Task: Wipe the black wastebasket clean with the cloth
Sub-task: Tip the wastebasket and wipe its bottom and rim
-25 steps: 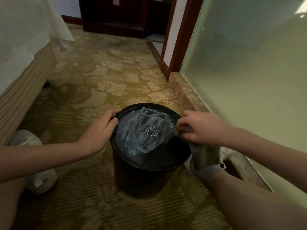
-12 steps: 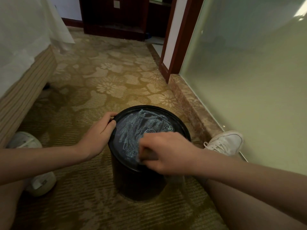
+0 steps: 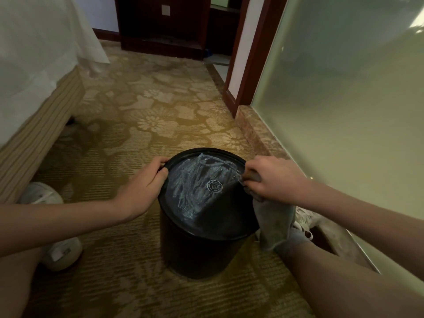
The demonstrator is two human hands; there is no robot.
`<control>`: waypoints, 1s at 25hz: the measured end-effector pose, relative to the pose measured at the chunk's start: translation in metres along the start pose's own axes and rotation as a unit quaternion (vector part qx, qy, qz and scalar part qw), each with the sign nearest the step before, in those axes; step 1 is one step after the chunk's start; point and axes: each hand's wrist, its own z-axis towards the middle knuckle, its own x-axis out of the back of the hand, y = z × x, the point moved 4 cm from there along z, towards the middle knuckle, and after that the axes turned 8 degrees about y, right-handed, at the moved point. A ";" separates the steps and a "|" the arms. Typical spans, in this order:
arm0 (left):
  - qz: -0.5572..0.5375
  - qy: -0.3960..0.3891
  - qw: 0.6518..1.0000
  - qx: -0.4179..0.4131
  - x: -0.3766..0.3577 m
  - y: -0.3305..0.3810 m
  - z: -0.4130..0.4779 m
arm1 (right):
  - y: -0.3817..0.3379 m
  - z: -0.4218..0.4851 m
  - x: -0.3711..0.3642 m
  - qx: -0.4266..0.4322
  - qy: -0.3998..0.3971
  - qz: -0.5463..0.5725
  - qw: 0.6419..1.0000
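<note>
Item 1. Black wastebasket (image 3: 202, 249): lower centre of the frame, standing on the patterned carpet (image 3: 146, 115). I read its upward face as flat and closed, marked with pale streaks (image 3: 188, 187) across its left and far half and a round stamp (image 3: 215, 186) near the middle. The near right part looks dark and unstreaked.

Item 2. Left hand (image 3: 146, 187): at the left rim, fingers curled over the edge and gripping it to brace the wastebasket.

Item 3. Right hand (image 3: 273, 180): at the right rim, fingers curled tight round a bunched part of the cloth (image 3: 275, 223). The rest of the cloth hangs loose down the wastebasket's right side.

Item 4. Surroundings: bed (image 3: 34, 88) at upper left, white shoe (image 3: 52, 203) at lower left, frosted glass panel (image 3: 344, 111) along the right.

Hazards, my judgement:
- The streaks may be smeared about rather than lifted, because only a small wad of cloth meets the surface while most of it dangles unused.
- A hard stroke toward the left could tip or slide the wastebasket on the carpet if the left grip slackens.
- The hanging tail could snag under the rim or drag on the carpet and pick up dirt.
- The side walls could be missed if attention stays on the top face.
</note>
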 end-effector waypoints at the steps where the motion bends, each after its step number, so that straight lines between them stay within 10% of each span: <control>1: -0.003 0.001 1.000 0.001 0.000 0.000 0.000 | -0.001 0.000 -0.001 -0.001 0.003 -0.003 1.000; 10: -0.029 0.009 1.000 0.006 0.000 -0.004 0.000 | -0.126 -0.030 0.013 0.180 0.019 0.126 0.975; 25: -0.027 -0.008 1.000 0.005 0.000 -0.003 0.000 | -0.061 -0.034 0.023 0.196 -0.122 0.038 0.972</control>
